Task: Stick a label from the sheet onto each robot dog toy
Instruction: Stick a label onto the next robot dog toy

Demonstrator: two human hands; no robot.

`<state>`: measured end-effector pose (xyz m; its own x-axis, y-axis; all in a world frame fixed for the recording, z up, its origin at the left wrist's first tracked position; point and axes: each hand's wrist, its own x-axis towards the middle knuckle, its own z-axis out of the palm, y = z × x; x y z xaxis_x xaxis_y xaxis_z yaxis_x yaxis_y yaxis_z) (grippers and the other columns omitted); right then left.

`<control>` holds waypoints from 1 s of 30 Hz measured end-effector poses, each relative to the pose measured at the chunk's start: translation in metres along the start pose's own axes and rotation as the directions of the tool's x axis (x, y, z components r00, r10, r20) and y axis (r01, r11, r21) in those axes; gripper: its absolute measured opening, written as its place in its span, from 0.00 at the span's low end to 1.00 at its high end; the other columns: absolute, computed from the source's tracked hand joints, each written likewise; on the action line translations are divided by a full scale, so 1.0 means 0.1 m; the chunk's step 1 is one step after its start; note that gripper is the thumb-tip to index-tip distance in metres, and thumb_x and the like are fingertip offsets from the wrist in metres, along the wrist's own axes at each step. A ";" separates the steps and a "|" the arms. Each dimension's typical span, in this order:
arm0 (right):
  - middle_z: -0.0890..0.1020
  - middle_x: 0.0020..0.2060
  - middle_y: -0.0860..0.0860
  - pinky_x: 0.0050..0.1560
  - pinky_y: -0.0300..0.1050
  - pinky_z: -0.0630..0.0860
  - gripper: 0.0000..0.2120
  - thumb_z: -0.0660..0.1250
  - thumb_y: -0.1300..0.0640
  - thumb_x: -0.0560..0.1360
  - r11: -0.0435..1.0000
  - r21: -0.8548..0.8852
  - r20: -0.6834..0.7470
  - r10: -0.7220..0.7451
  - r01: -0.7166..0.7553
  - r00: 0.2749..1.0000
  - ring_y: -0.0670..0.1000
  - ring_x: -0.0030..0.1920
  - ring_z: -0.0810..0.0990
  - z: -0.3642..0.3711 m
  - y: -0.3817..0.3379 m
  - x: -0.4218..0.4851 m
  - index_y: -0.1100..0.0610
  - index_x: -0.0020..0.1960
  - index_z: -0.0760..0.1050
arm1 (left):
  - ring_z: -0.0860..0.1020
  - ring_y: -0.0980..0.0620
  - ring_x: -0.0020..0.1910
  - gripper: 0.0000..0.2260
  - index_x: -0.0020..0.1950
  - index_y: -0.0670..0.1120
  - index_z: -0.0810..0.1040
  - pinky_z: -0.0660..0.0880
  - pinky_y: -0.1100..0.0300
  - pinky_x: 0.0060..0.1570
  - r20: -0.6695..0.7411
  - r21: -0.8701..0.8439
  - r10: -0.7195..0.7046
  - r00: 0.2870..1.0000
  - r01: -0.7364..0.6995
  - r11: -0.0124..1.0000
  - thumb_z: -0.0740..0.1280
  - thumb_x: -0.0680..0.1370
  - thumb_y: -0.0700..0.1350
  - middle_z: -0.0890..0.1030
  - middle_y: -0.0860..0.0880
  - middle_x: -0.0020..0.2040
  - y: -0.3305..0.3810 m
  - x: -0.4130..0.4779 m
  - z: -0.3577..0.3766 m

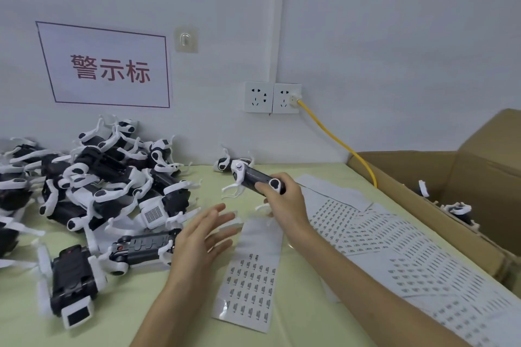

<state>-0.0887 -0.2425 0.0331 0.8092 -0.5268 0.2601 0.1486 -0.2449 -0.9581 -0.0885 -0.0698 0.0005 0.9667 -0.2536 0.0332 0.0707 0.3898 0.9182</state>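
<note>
Gripping a robot dog toy (253, 177), right hand (284, 203) above label sheet (251, 276).

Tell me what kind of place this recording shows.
Probably a small factory labelling station: a pile of robot dog toys, label sheets spread over the table, and a cardboard box alongside.

The right hand (284, 200) grips a robot dog toy (249, 176) above the table (135, 304). The left hand (201, 236) hovers with straight fingers (218, 218) beside the label sheet (251, 276). A pile of toys (93, 177) lies far left.
</note>
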 end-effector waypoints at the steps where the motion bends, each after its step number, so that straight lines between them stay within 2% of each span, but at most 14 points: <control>1: 0.79 0.38 0.46 0.42 0.49 0.75 0.05 0.72 0.53 0.75 0.999 0.048 0.028 -0.022 0.021 0.999 0.57 0.43 0.81 -0.04 -0.01 -0.07 0.51 0.46 0.77 | 0.86 0.47 0.54 0.18 0.64 0.48 0.82 0.76 0.52 0.52 0.022 -0.012 -0.019 1.000 0.020 1.000 0.69 0.77 0.54 0.87 0.47 0.57 -0.01 -0.02 0.01; 3: 0.81 0.41 0.48 0.43 0.48 0.77 0.04 0.72 0.54 0.75 0.992 0.097 0.097 -0.085 0.075 0.992 0.59 0.47 0.82 -0.10 -0.04 -0.22 0.50 0.49 0.79 | 0.85 0.49 0.56 0.25 0.65 0.48 0.82 0.76 0.52 0.55 0.101 0.006 -0.070 0.992 0.070 0.998 0.71 0.72 0.59 0.86 0.49 0.59 -0.04 -0.06 0.03; 6: 0.83 0.44 0.44 0.49 0.50 0.80 0.08 0.73 0.53 0.75 0.984 0.068 0.202 -0.174 0.164 0.964 0.51 0.47 0.82 -0.10 -0.04 -0.44 0.50 0.53 0.79 | 0.83 0.51 0.61 0.26 0.68 0.50 0.81 0.76 0.50 0.60 0.210 0.055 -0.095 0.973 0.085 0.995 0.70 0.74 0.63 0.84 0.52 0.63 -0.04 -0.12 0.07; 8: 0.82 0.43 0.42 0.46 0.40 0.78 0.09 0.74 0.54 0.75 0.975 0.057 0.248 -0.221 0.214 0.943 0.44 0.44 0.82 -0.08 -0.05 -0.53 0.51 0.54 0.78 | 0.81 0.47 0.64 0.26 0.68 0.47 0.81 0.75 0.47 0.64 0.181 -0.010 -0.087 0.980 0.090 0.996 0.70 0.75 0.60 0.84 0.48 0.64 -0.04 -0.12 0.09; 10: 0.82 0.43 0.42 0.46 0.33 0.75 0.11 0.74 0.54 0.74 0.968 0.056 0.271 -0.251 0.245 0.929 0.42 0.44 0.81 -0.06 -0.07 -0.59 0.50 0.54 0.77 | 0.79 0.41 0.68 0.26 0.69 0.42 0.80 0.71 0.41 0.72 0.165 -0.075 -0.063 0.984 0.076 0.994 0.71 0.75 0.56 0.84 0.44 0.64 -0.02 -0.13 0.08; 12: 0.83 0.45 0.42 0.48 0.34 0.76 0.12 0.75 0.52 0.73 0.963 0.062 0.286 -0.268 0.262 0.920 0.43 0.46 0.82 -0.05 -0.10 -0.64 0.48 0.54 0.76 | 0.78 0.39 0.69 0.29 0.70 0.38 0.77 0.66 0.38 0.75 0.178 -0.139 -0.048 0.983 0.073 0.988 0.71 0.75 0.54 0.83 0.41 0.64 0.00 -0.15 0.08; 14: 0.83 0.48 0.43 0.50 0.34 0.76 0.13 0.75 0.50 0.73 0.962 0.061 0.300 -0.271 0.265 0.915 0.44 0.48 0.82 -0.04 -0.10 -0.68 0.46 0.55 0.76 | 0.78 0.38 0.68 0.27 0.70 0.37 0.77 0.66 0.37 0.75 0.176 -0.164 -0.028 0.984 0.058 0.985 0.71 0.75 0.52 0.83 0.39 0.64 0.01 -0.17 0.08; 17: 0.82 0.52 0.45 0.54 0.36 0.76 0.16 0.74 0.49 0.73 0.964 0.088 0.334 -0.266 0.251 0.904 0.45 0.53 0.82 -0.05 -0.11 -0.71 0.47 0.59 0.75 | 0.80 0.38 0.66 0.23 0.66 0.39 0.81 0.69 0.38 0.73 0.192 -0.193 -0.015 0.981 0.053 0.980 0.69 0.77 0.52 0.82 0.36 0.63 0.01 -0.20 0.10; 20: 0.81 0.57 0.43 0.57 0.41 0.78 0.17 0.72 0.49 0.74 0.970 0.132 0.344 -0.237 0.203 0.908 0.46 0.58 0.81 -0.07 -0.13 -0.70 0.47 0.62 0.76 | 0.83 0.41 0.61 0.20 0.60 0.41 0.84 0.77 0.42 0.65 0.188 -0.208 -0.004 0.982 0.043 0.977 0.67 0.77 0.54 0.83 0.36 0.61 0.03 -0.21 0.12; 25: 0.82 0.56 0.44 0.56 0.47 0.81 0.18 0.72 0.53 0.73 0.972 0.137 0.346 -0.227 0.190 0.911 0.49 0.56 0.83 -0.11 -0.15 -0.67 0.49 0.62 0.78 | 0.79 0.40 0.68 0.24 0.71 0.38 0.76 0.64 0.36 0.76 0.176 -0.161 0.024 0.984 0.005 0.987 0.62 0.81 0.52 0.82 0.37 0.65 0.07 -0.22 0.13; 27: 0.83 0.56 0.47 0.59 0.53 0.80 0.19 0.73 0.56 0.72 0.970 0.132 0.342 -0.237 0.203 0.909 0.52 0.56 0.83 -0.13 -0.16 -0.67 0.50 0.62 0.77 | 0.79 0.40 0.68 0.24 0.72 0.39 0.75 0.65 0.37 0.75 0.189 -0.130 0.041 0.981 -0.016 0.991 0.61 0.82 0.52 0.82 0.38 0.66 0.07 -0.22 0.13; 30: 0.83 0.57 0.47 0.64 0.57 0.77 0.22 0.76 0.60 0.70 0.965 0.104 0.345 -0.261 0.239 0.902 0.51 0.59 0.81 -0.15 -0.16 -0.67 0.50 0.62 0.76 | 0.77 0.42 0.70 0.22 0.73 0.41 0.74 0.68 0.39 0.73 0.235 -0.060 0.066 0.970 -0.054 0.997 0.58 0.84 0.52 0.80 0.40 0.69 0.08 -0.24 0.12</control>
<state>-0.1533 -0.2154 0.0331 0.8870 -0.1307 0.4429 0.3961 -0.2778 -0.8752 -0.1140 -0.0711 0.0115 0.8844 -0.4281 0.1858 0.0334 0.4552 0.8898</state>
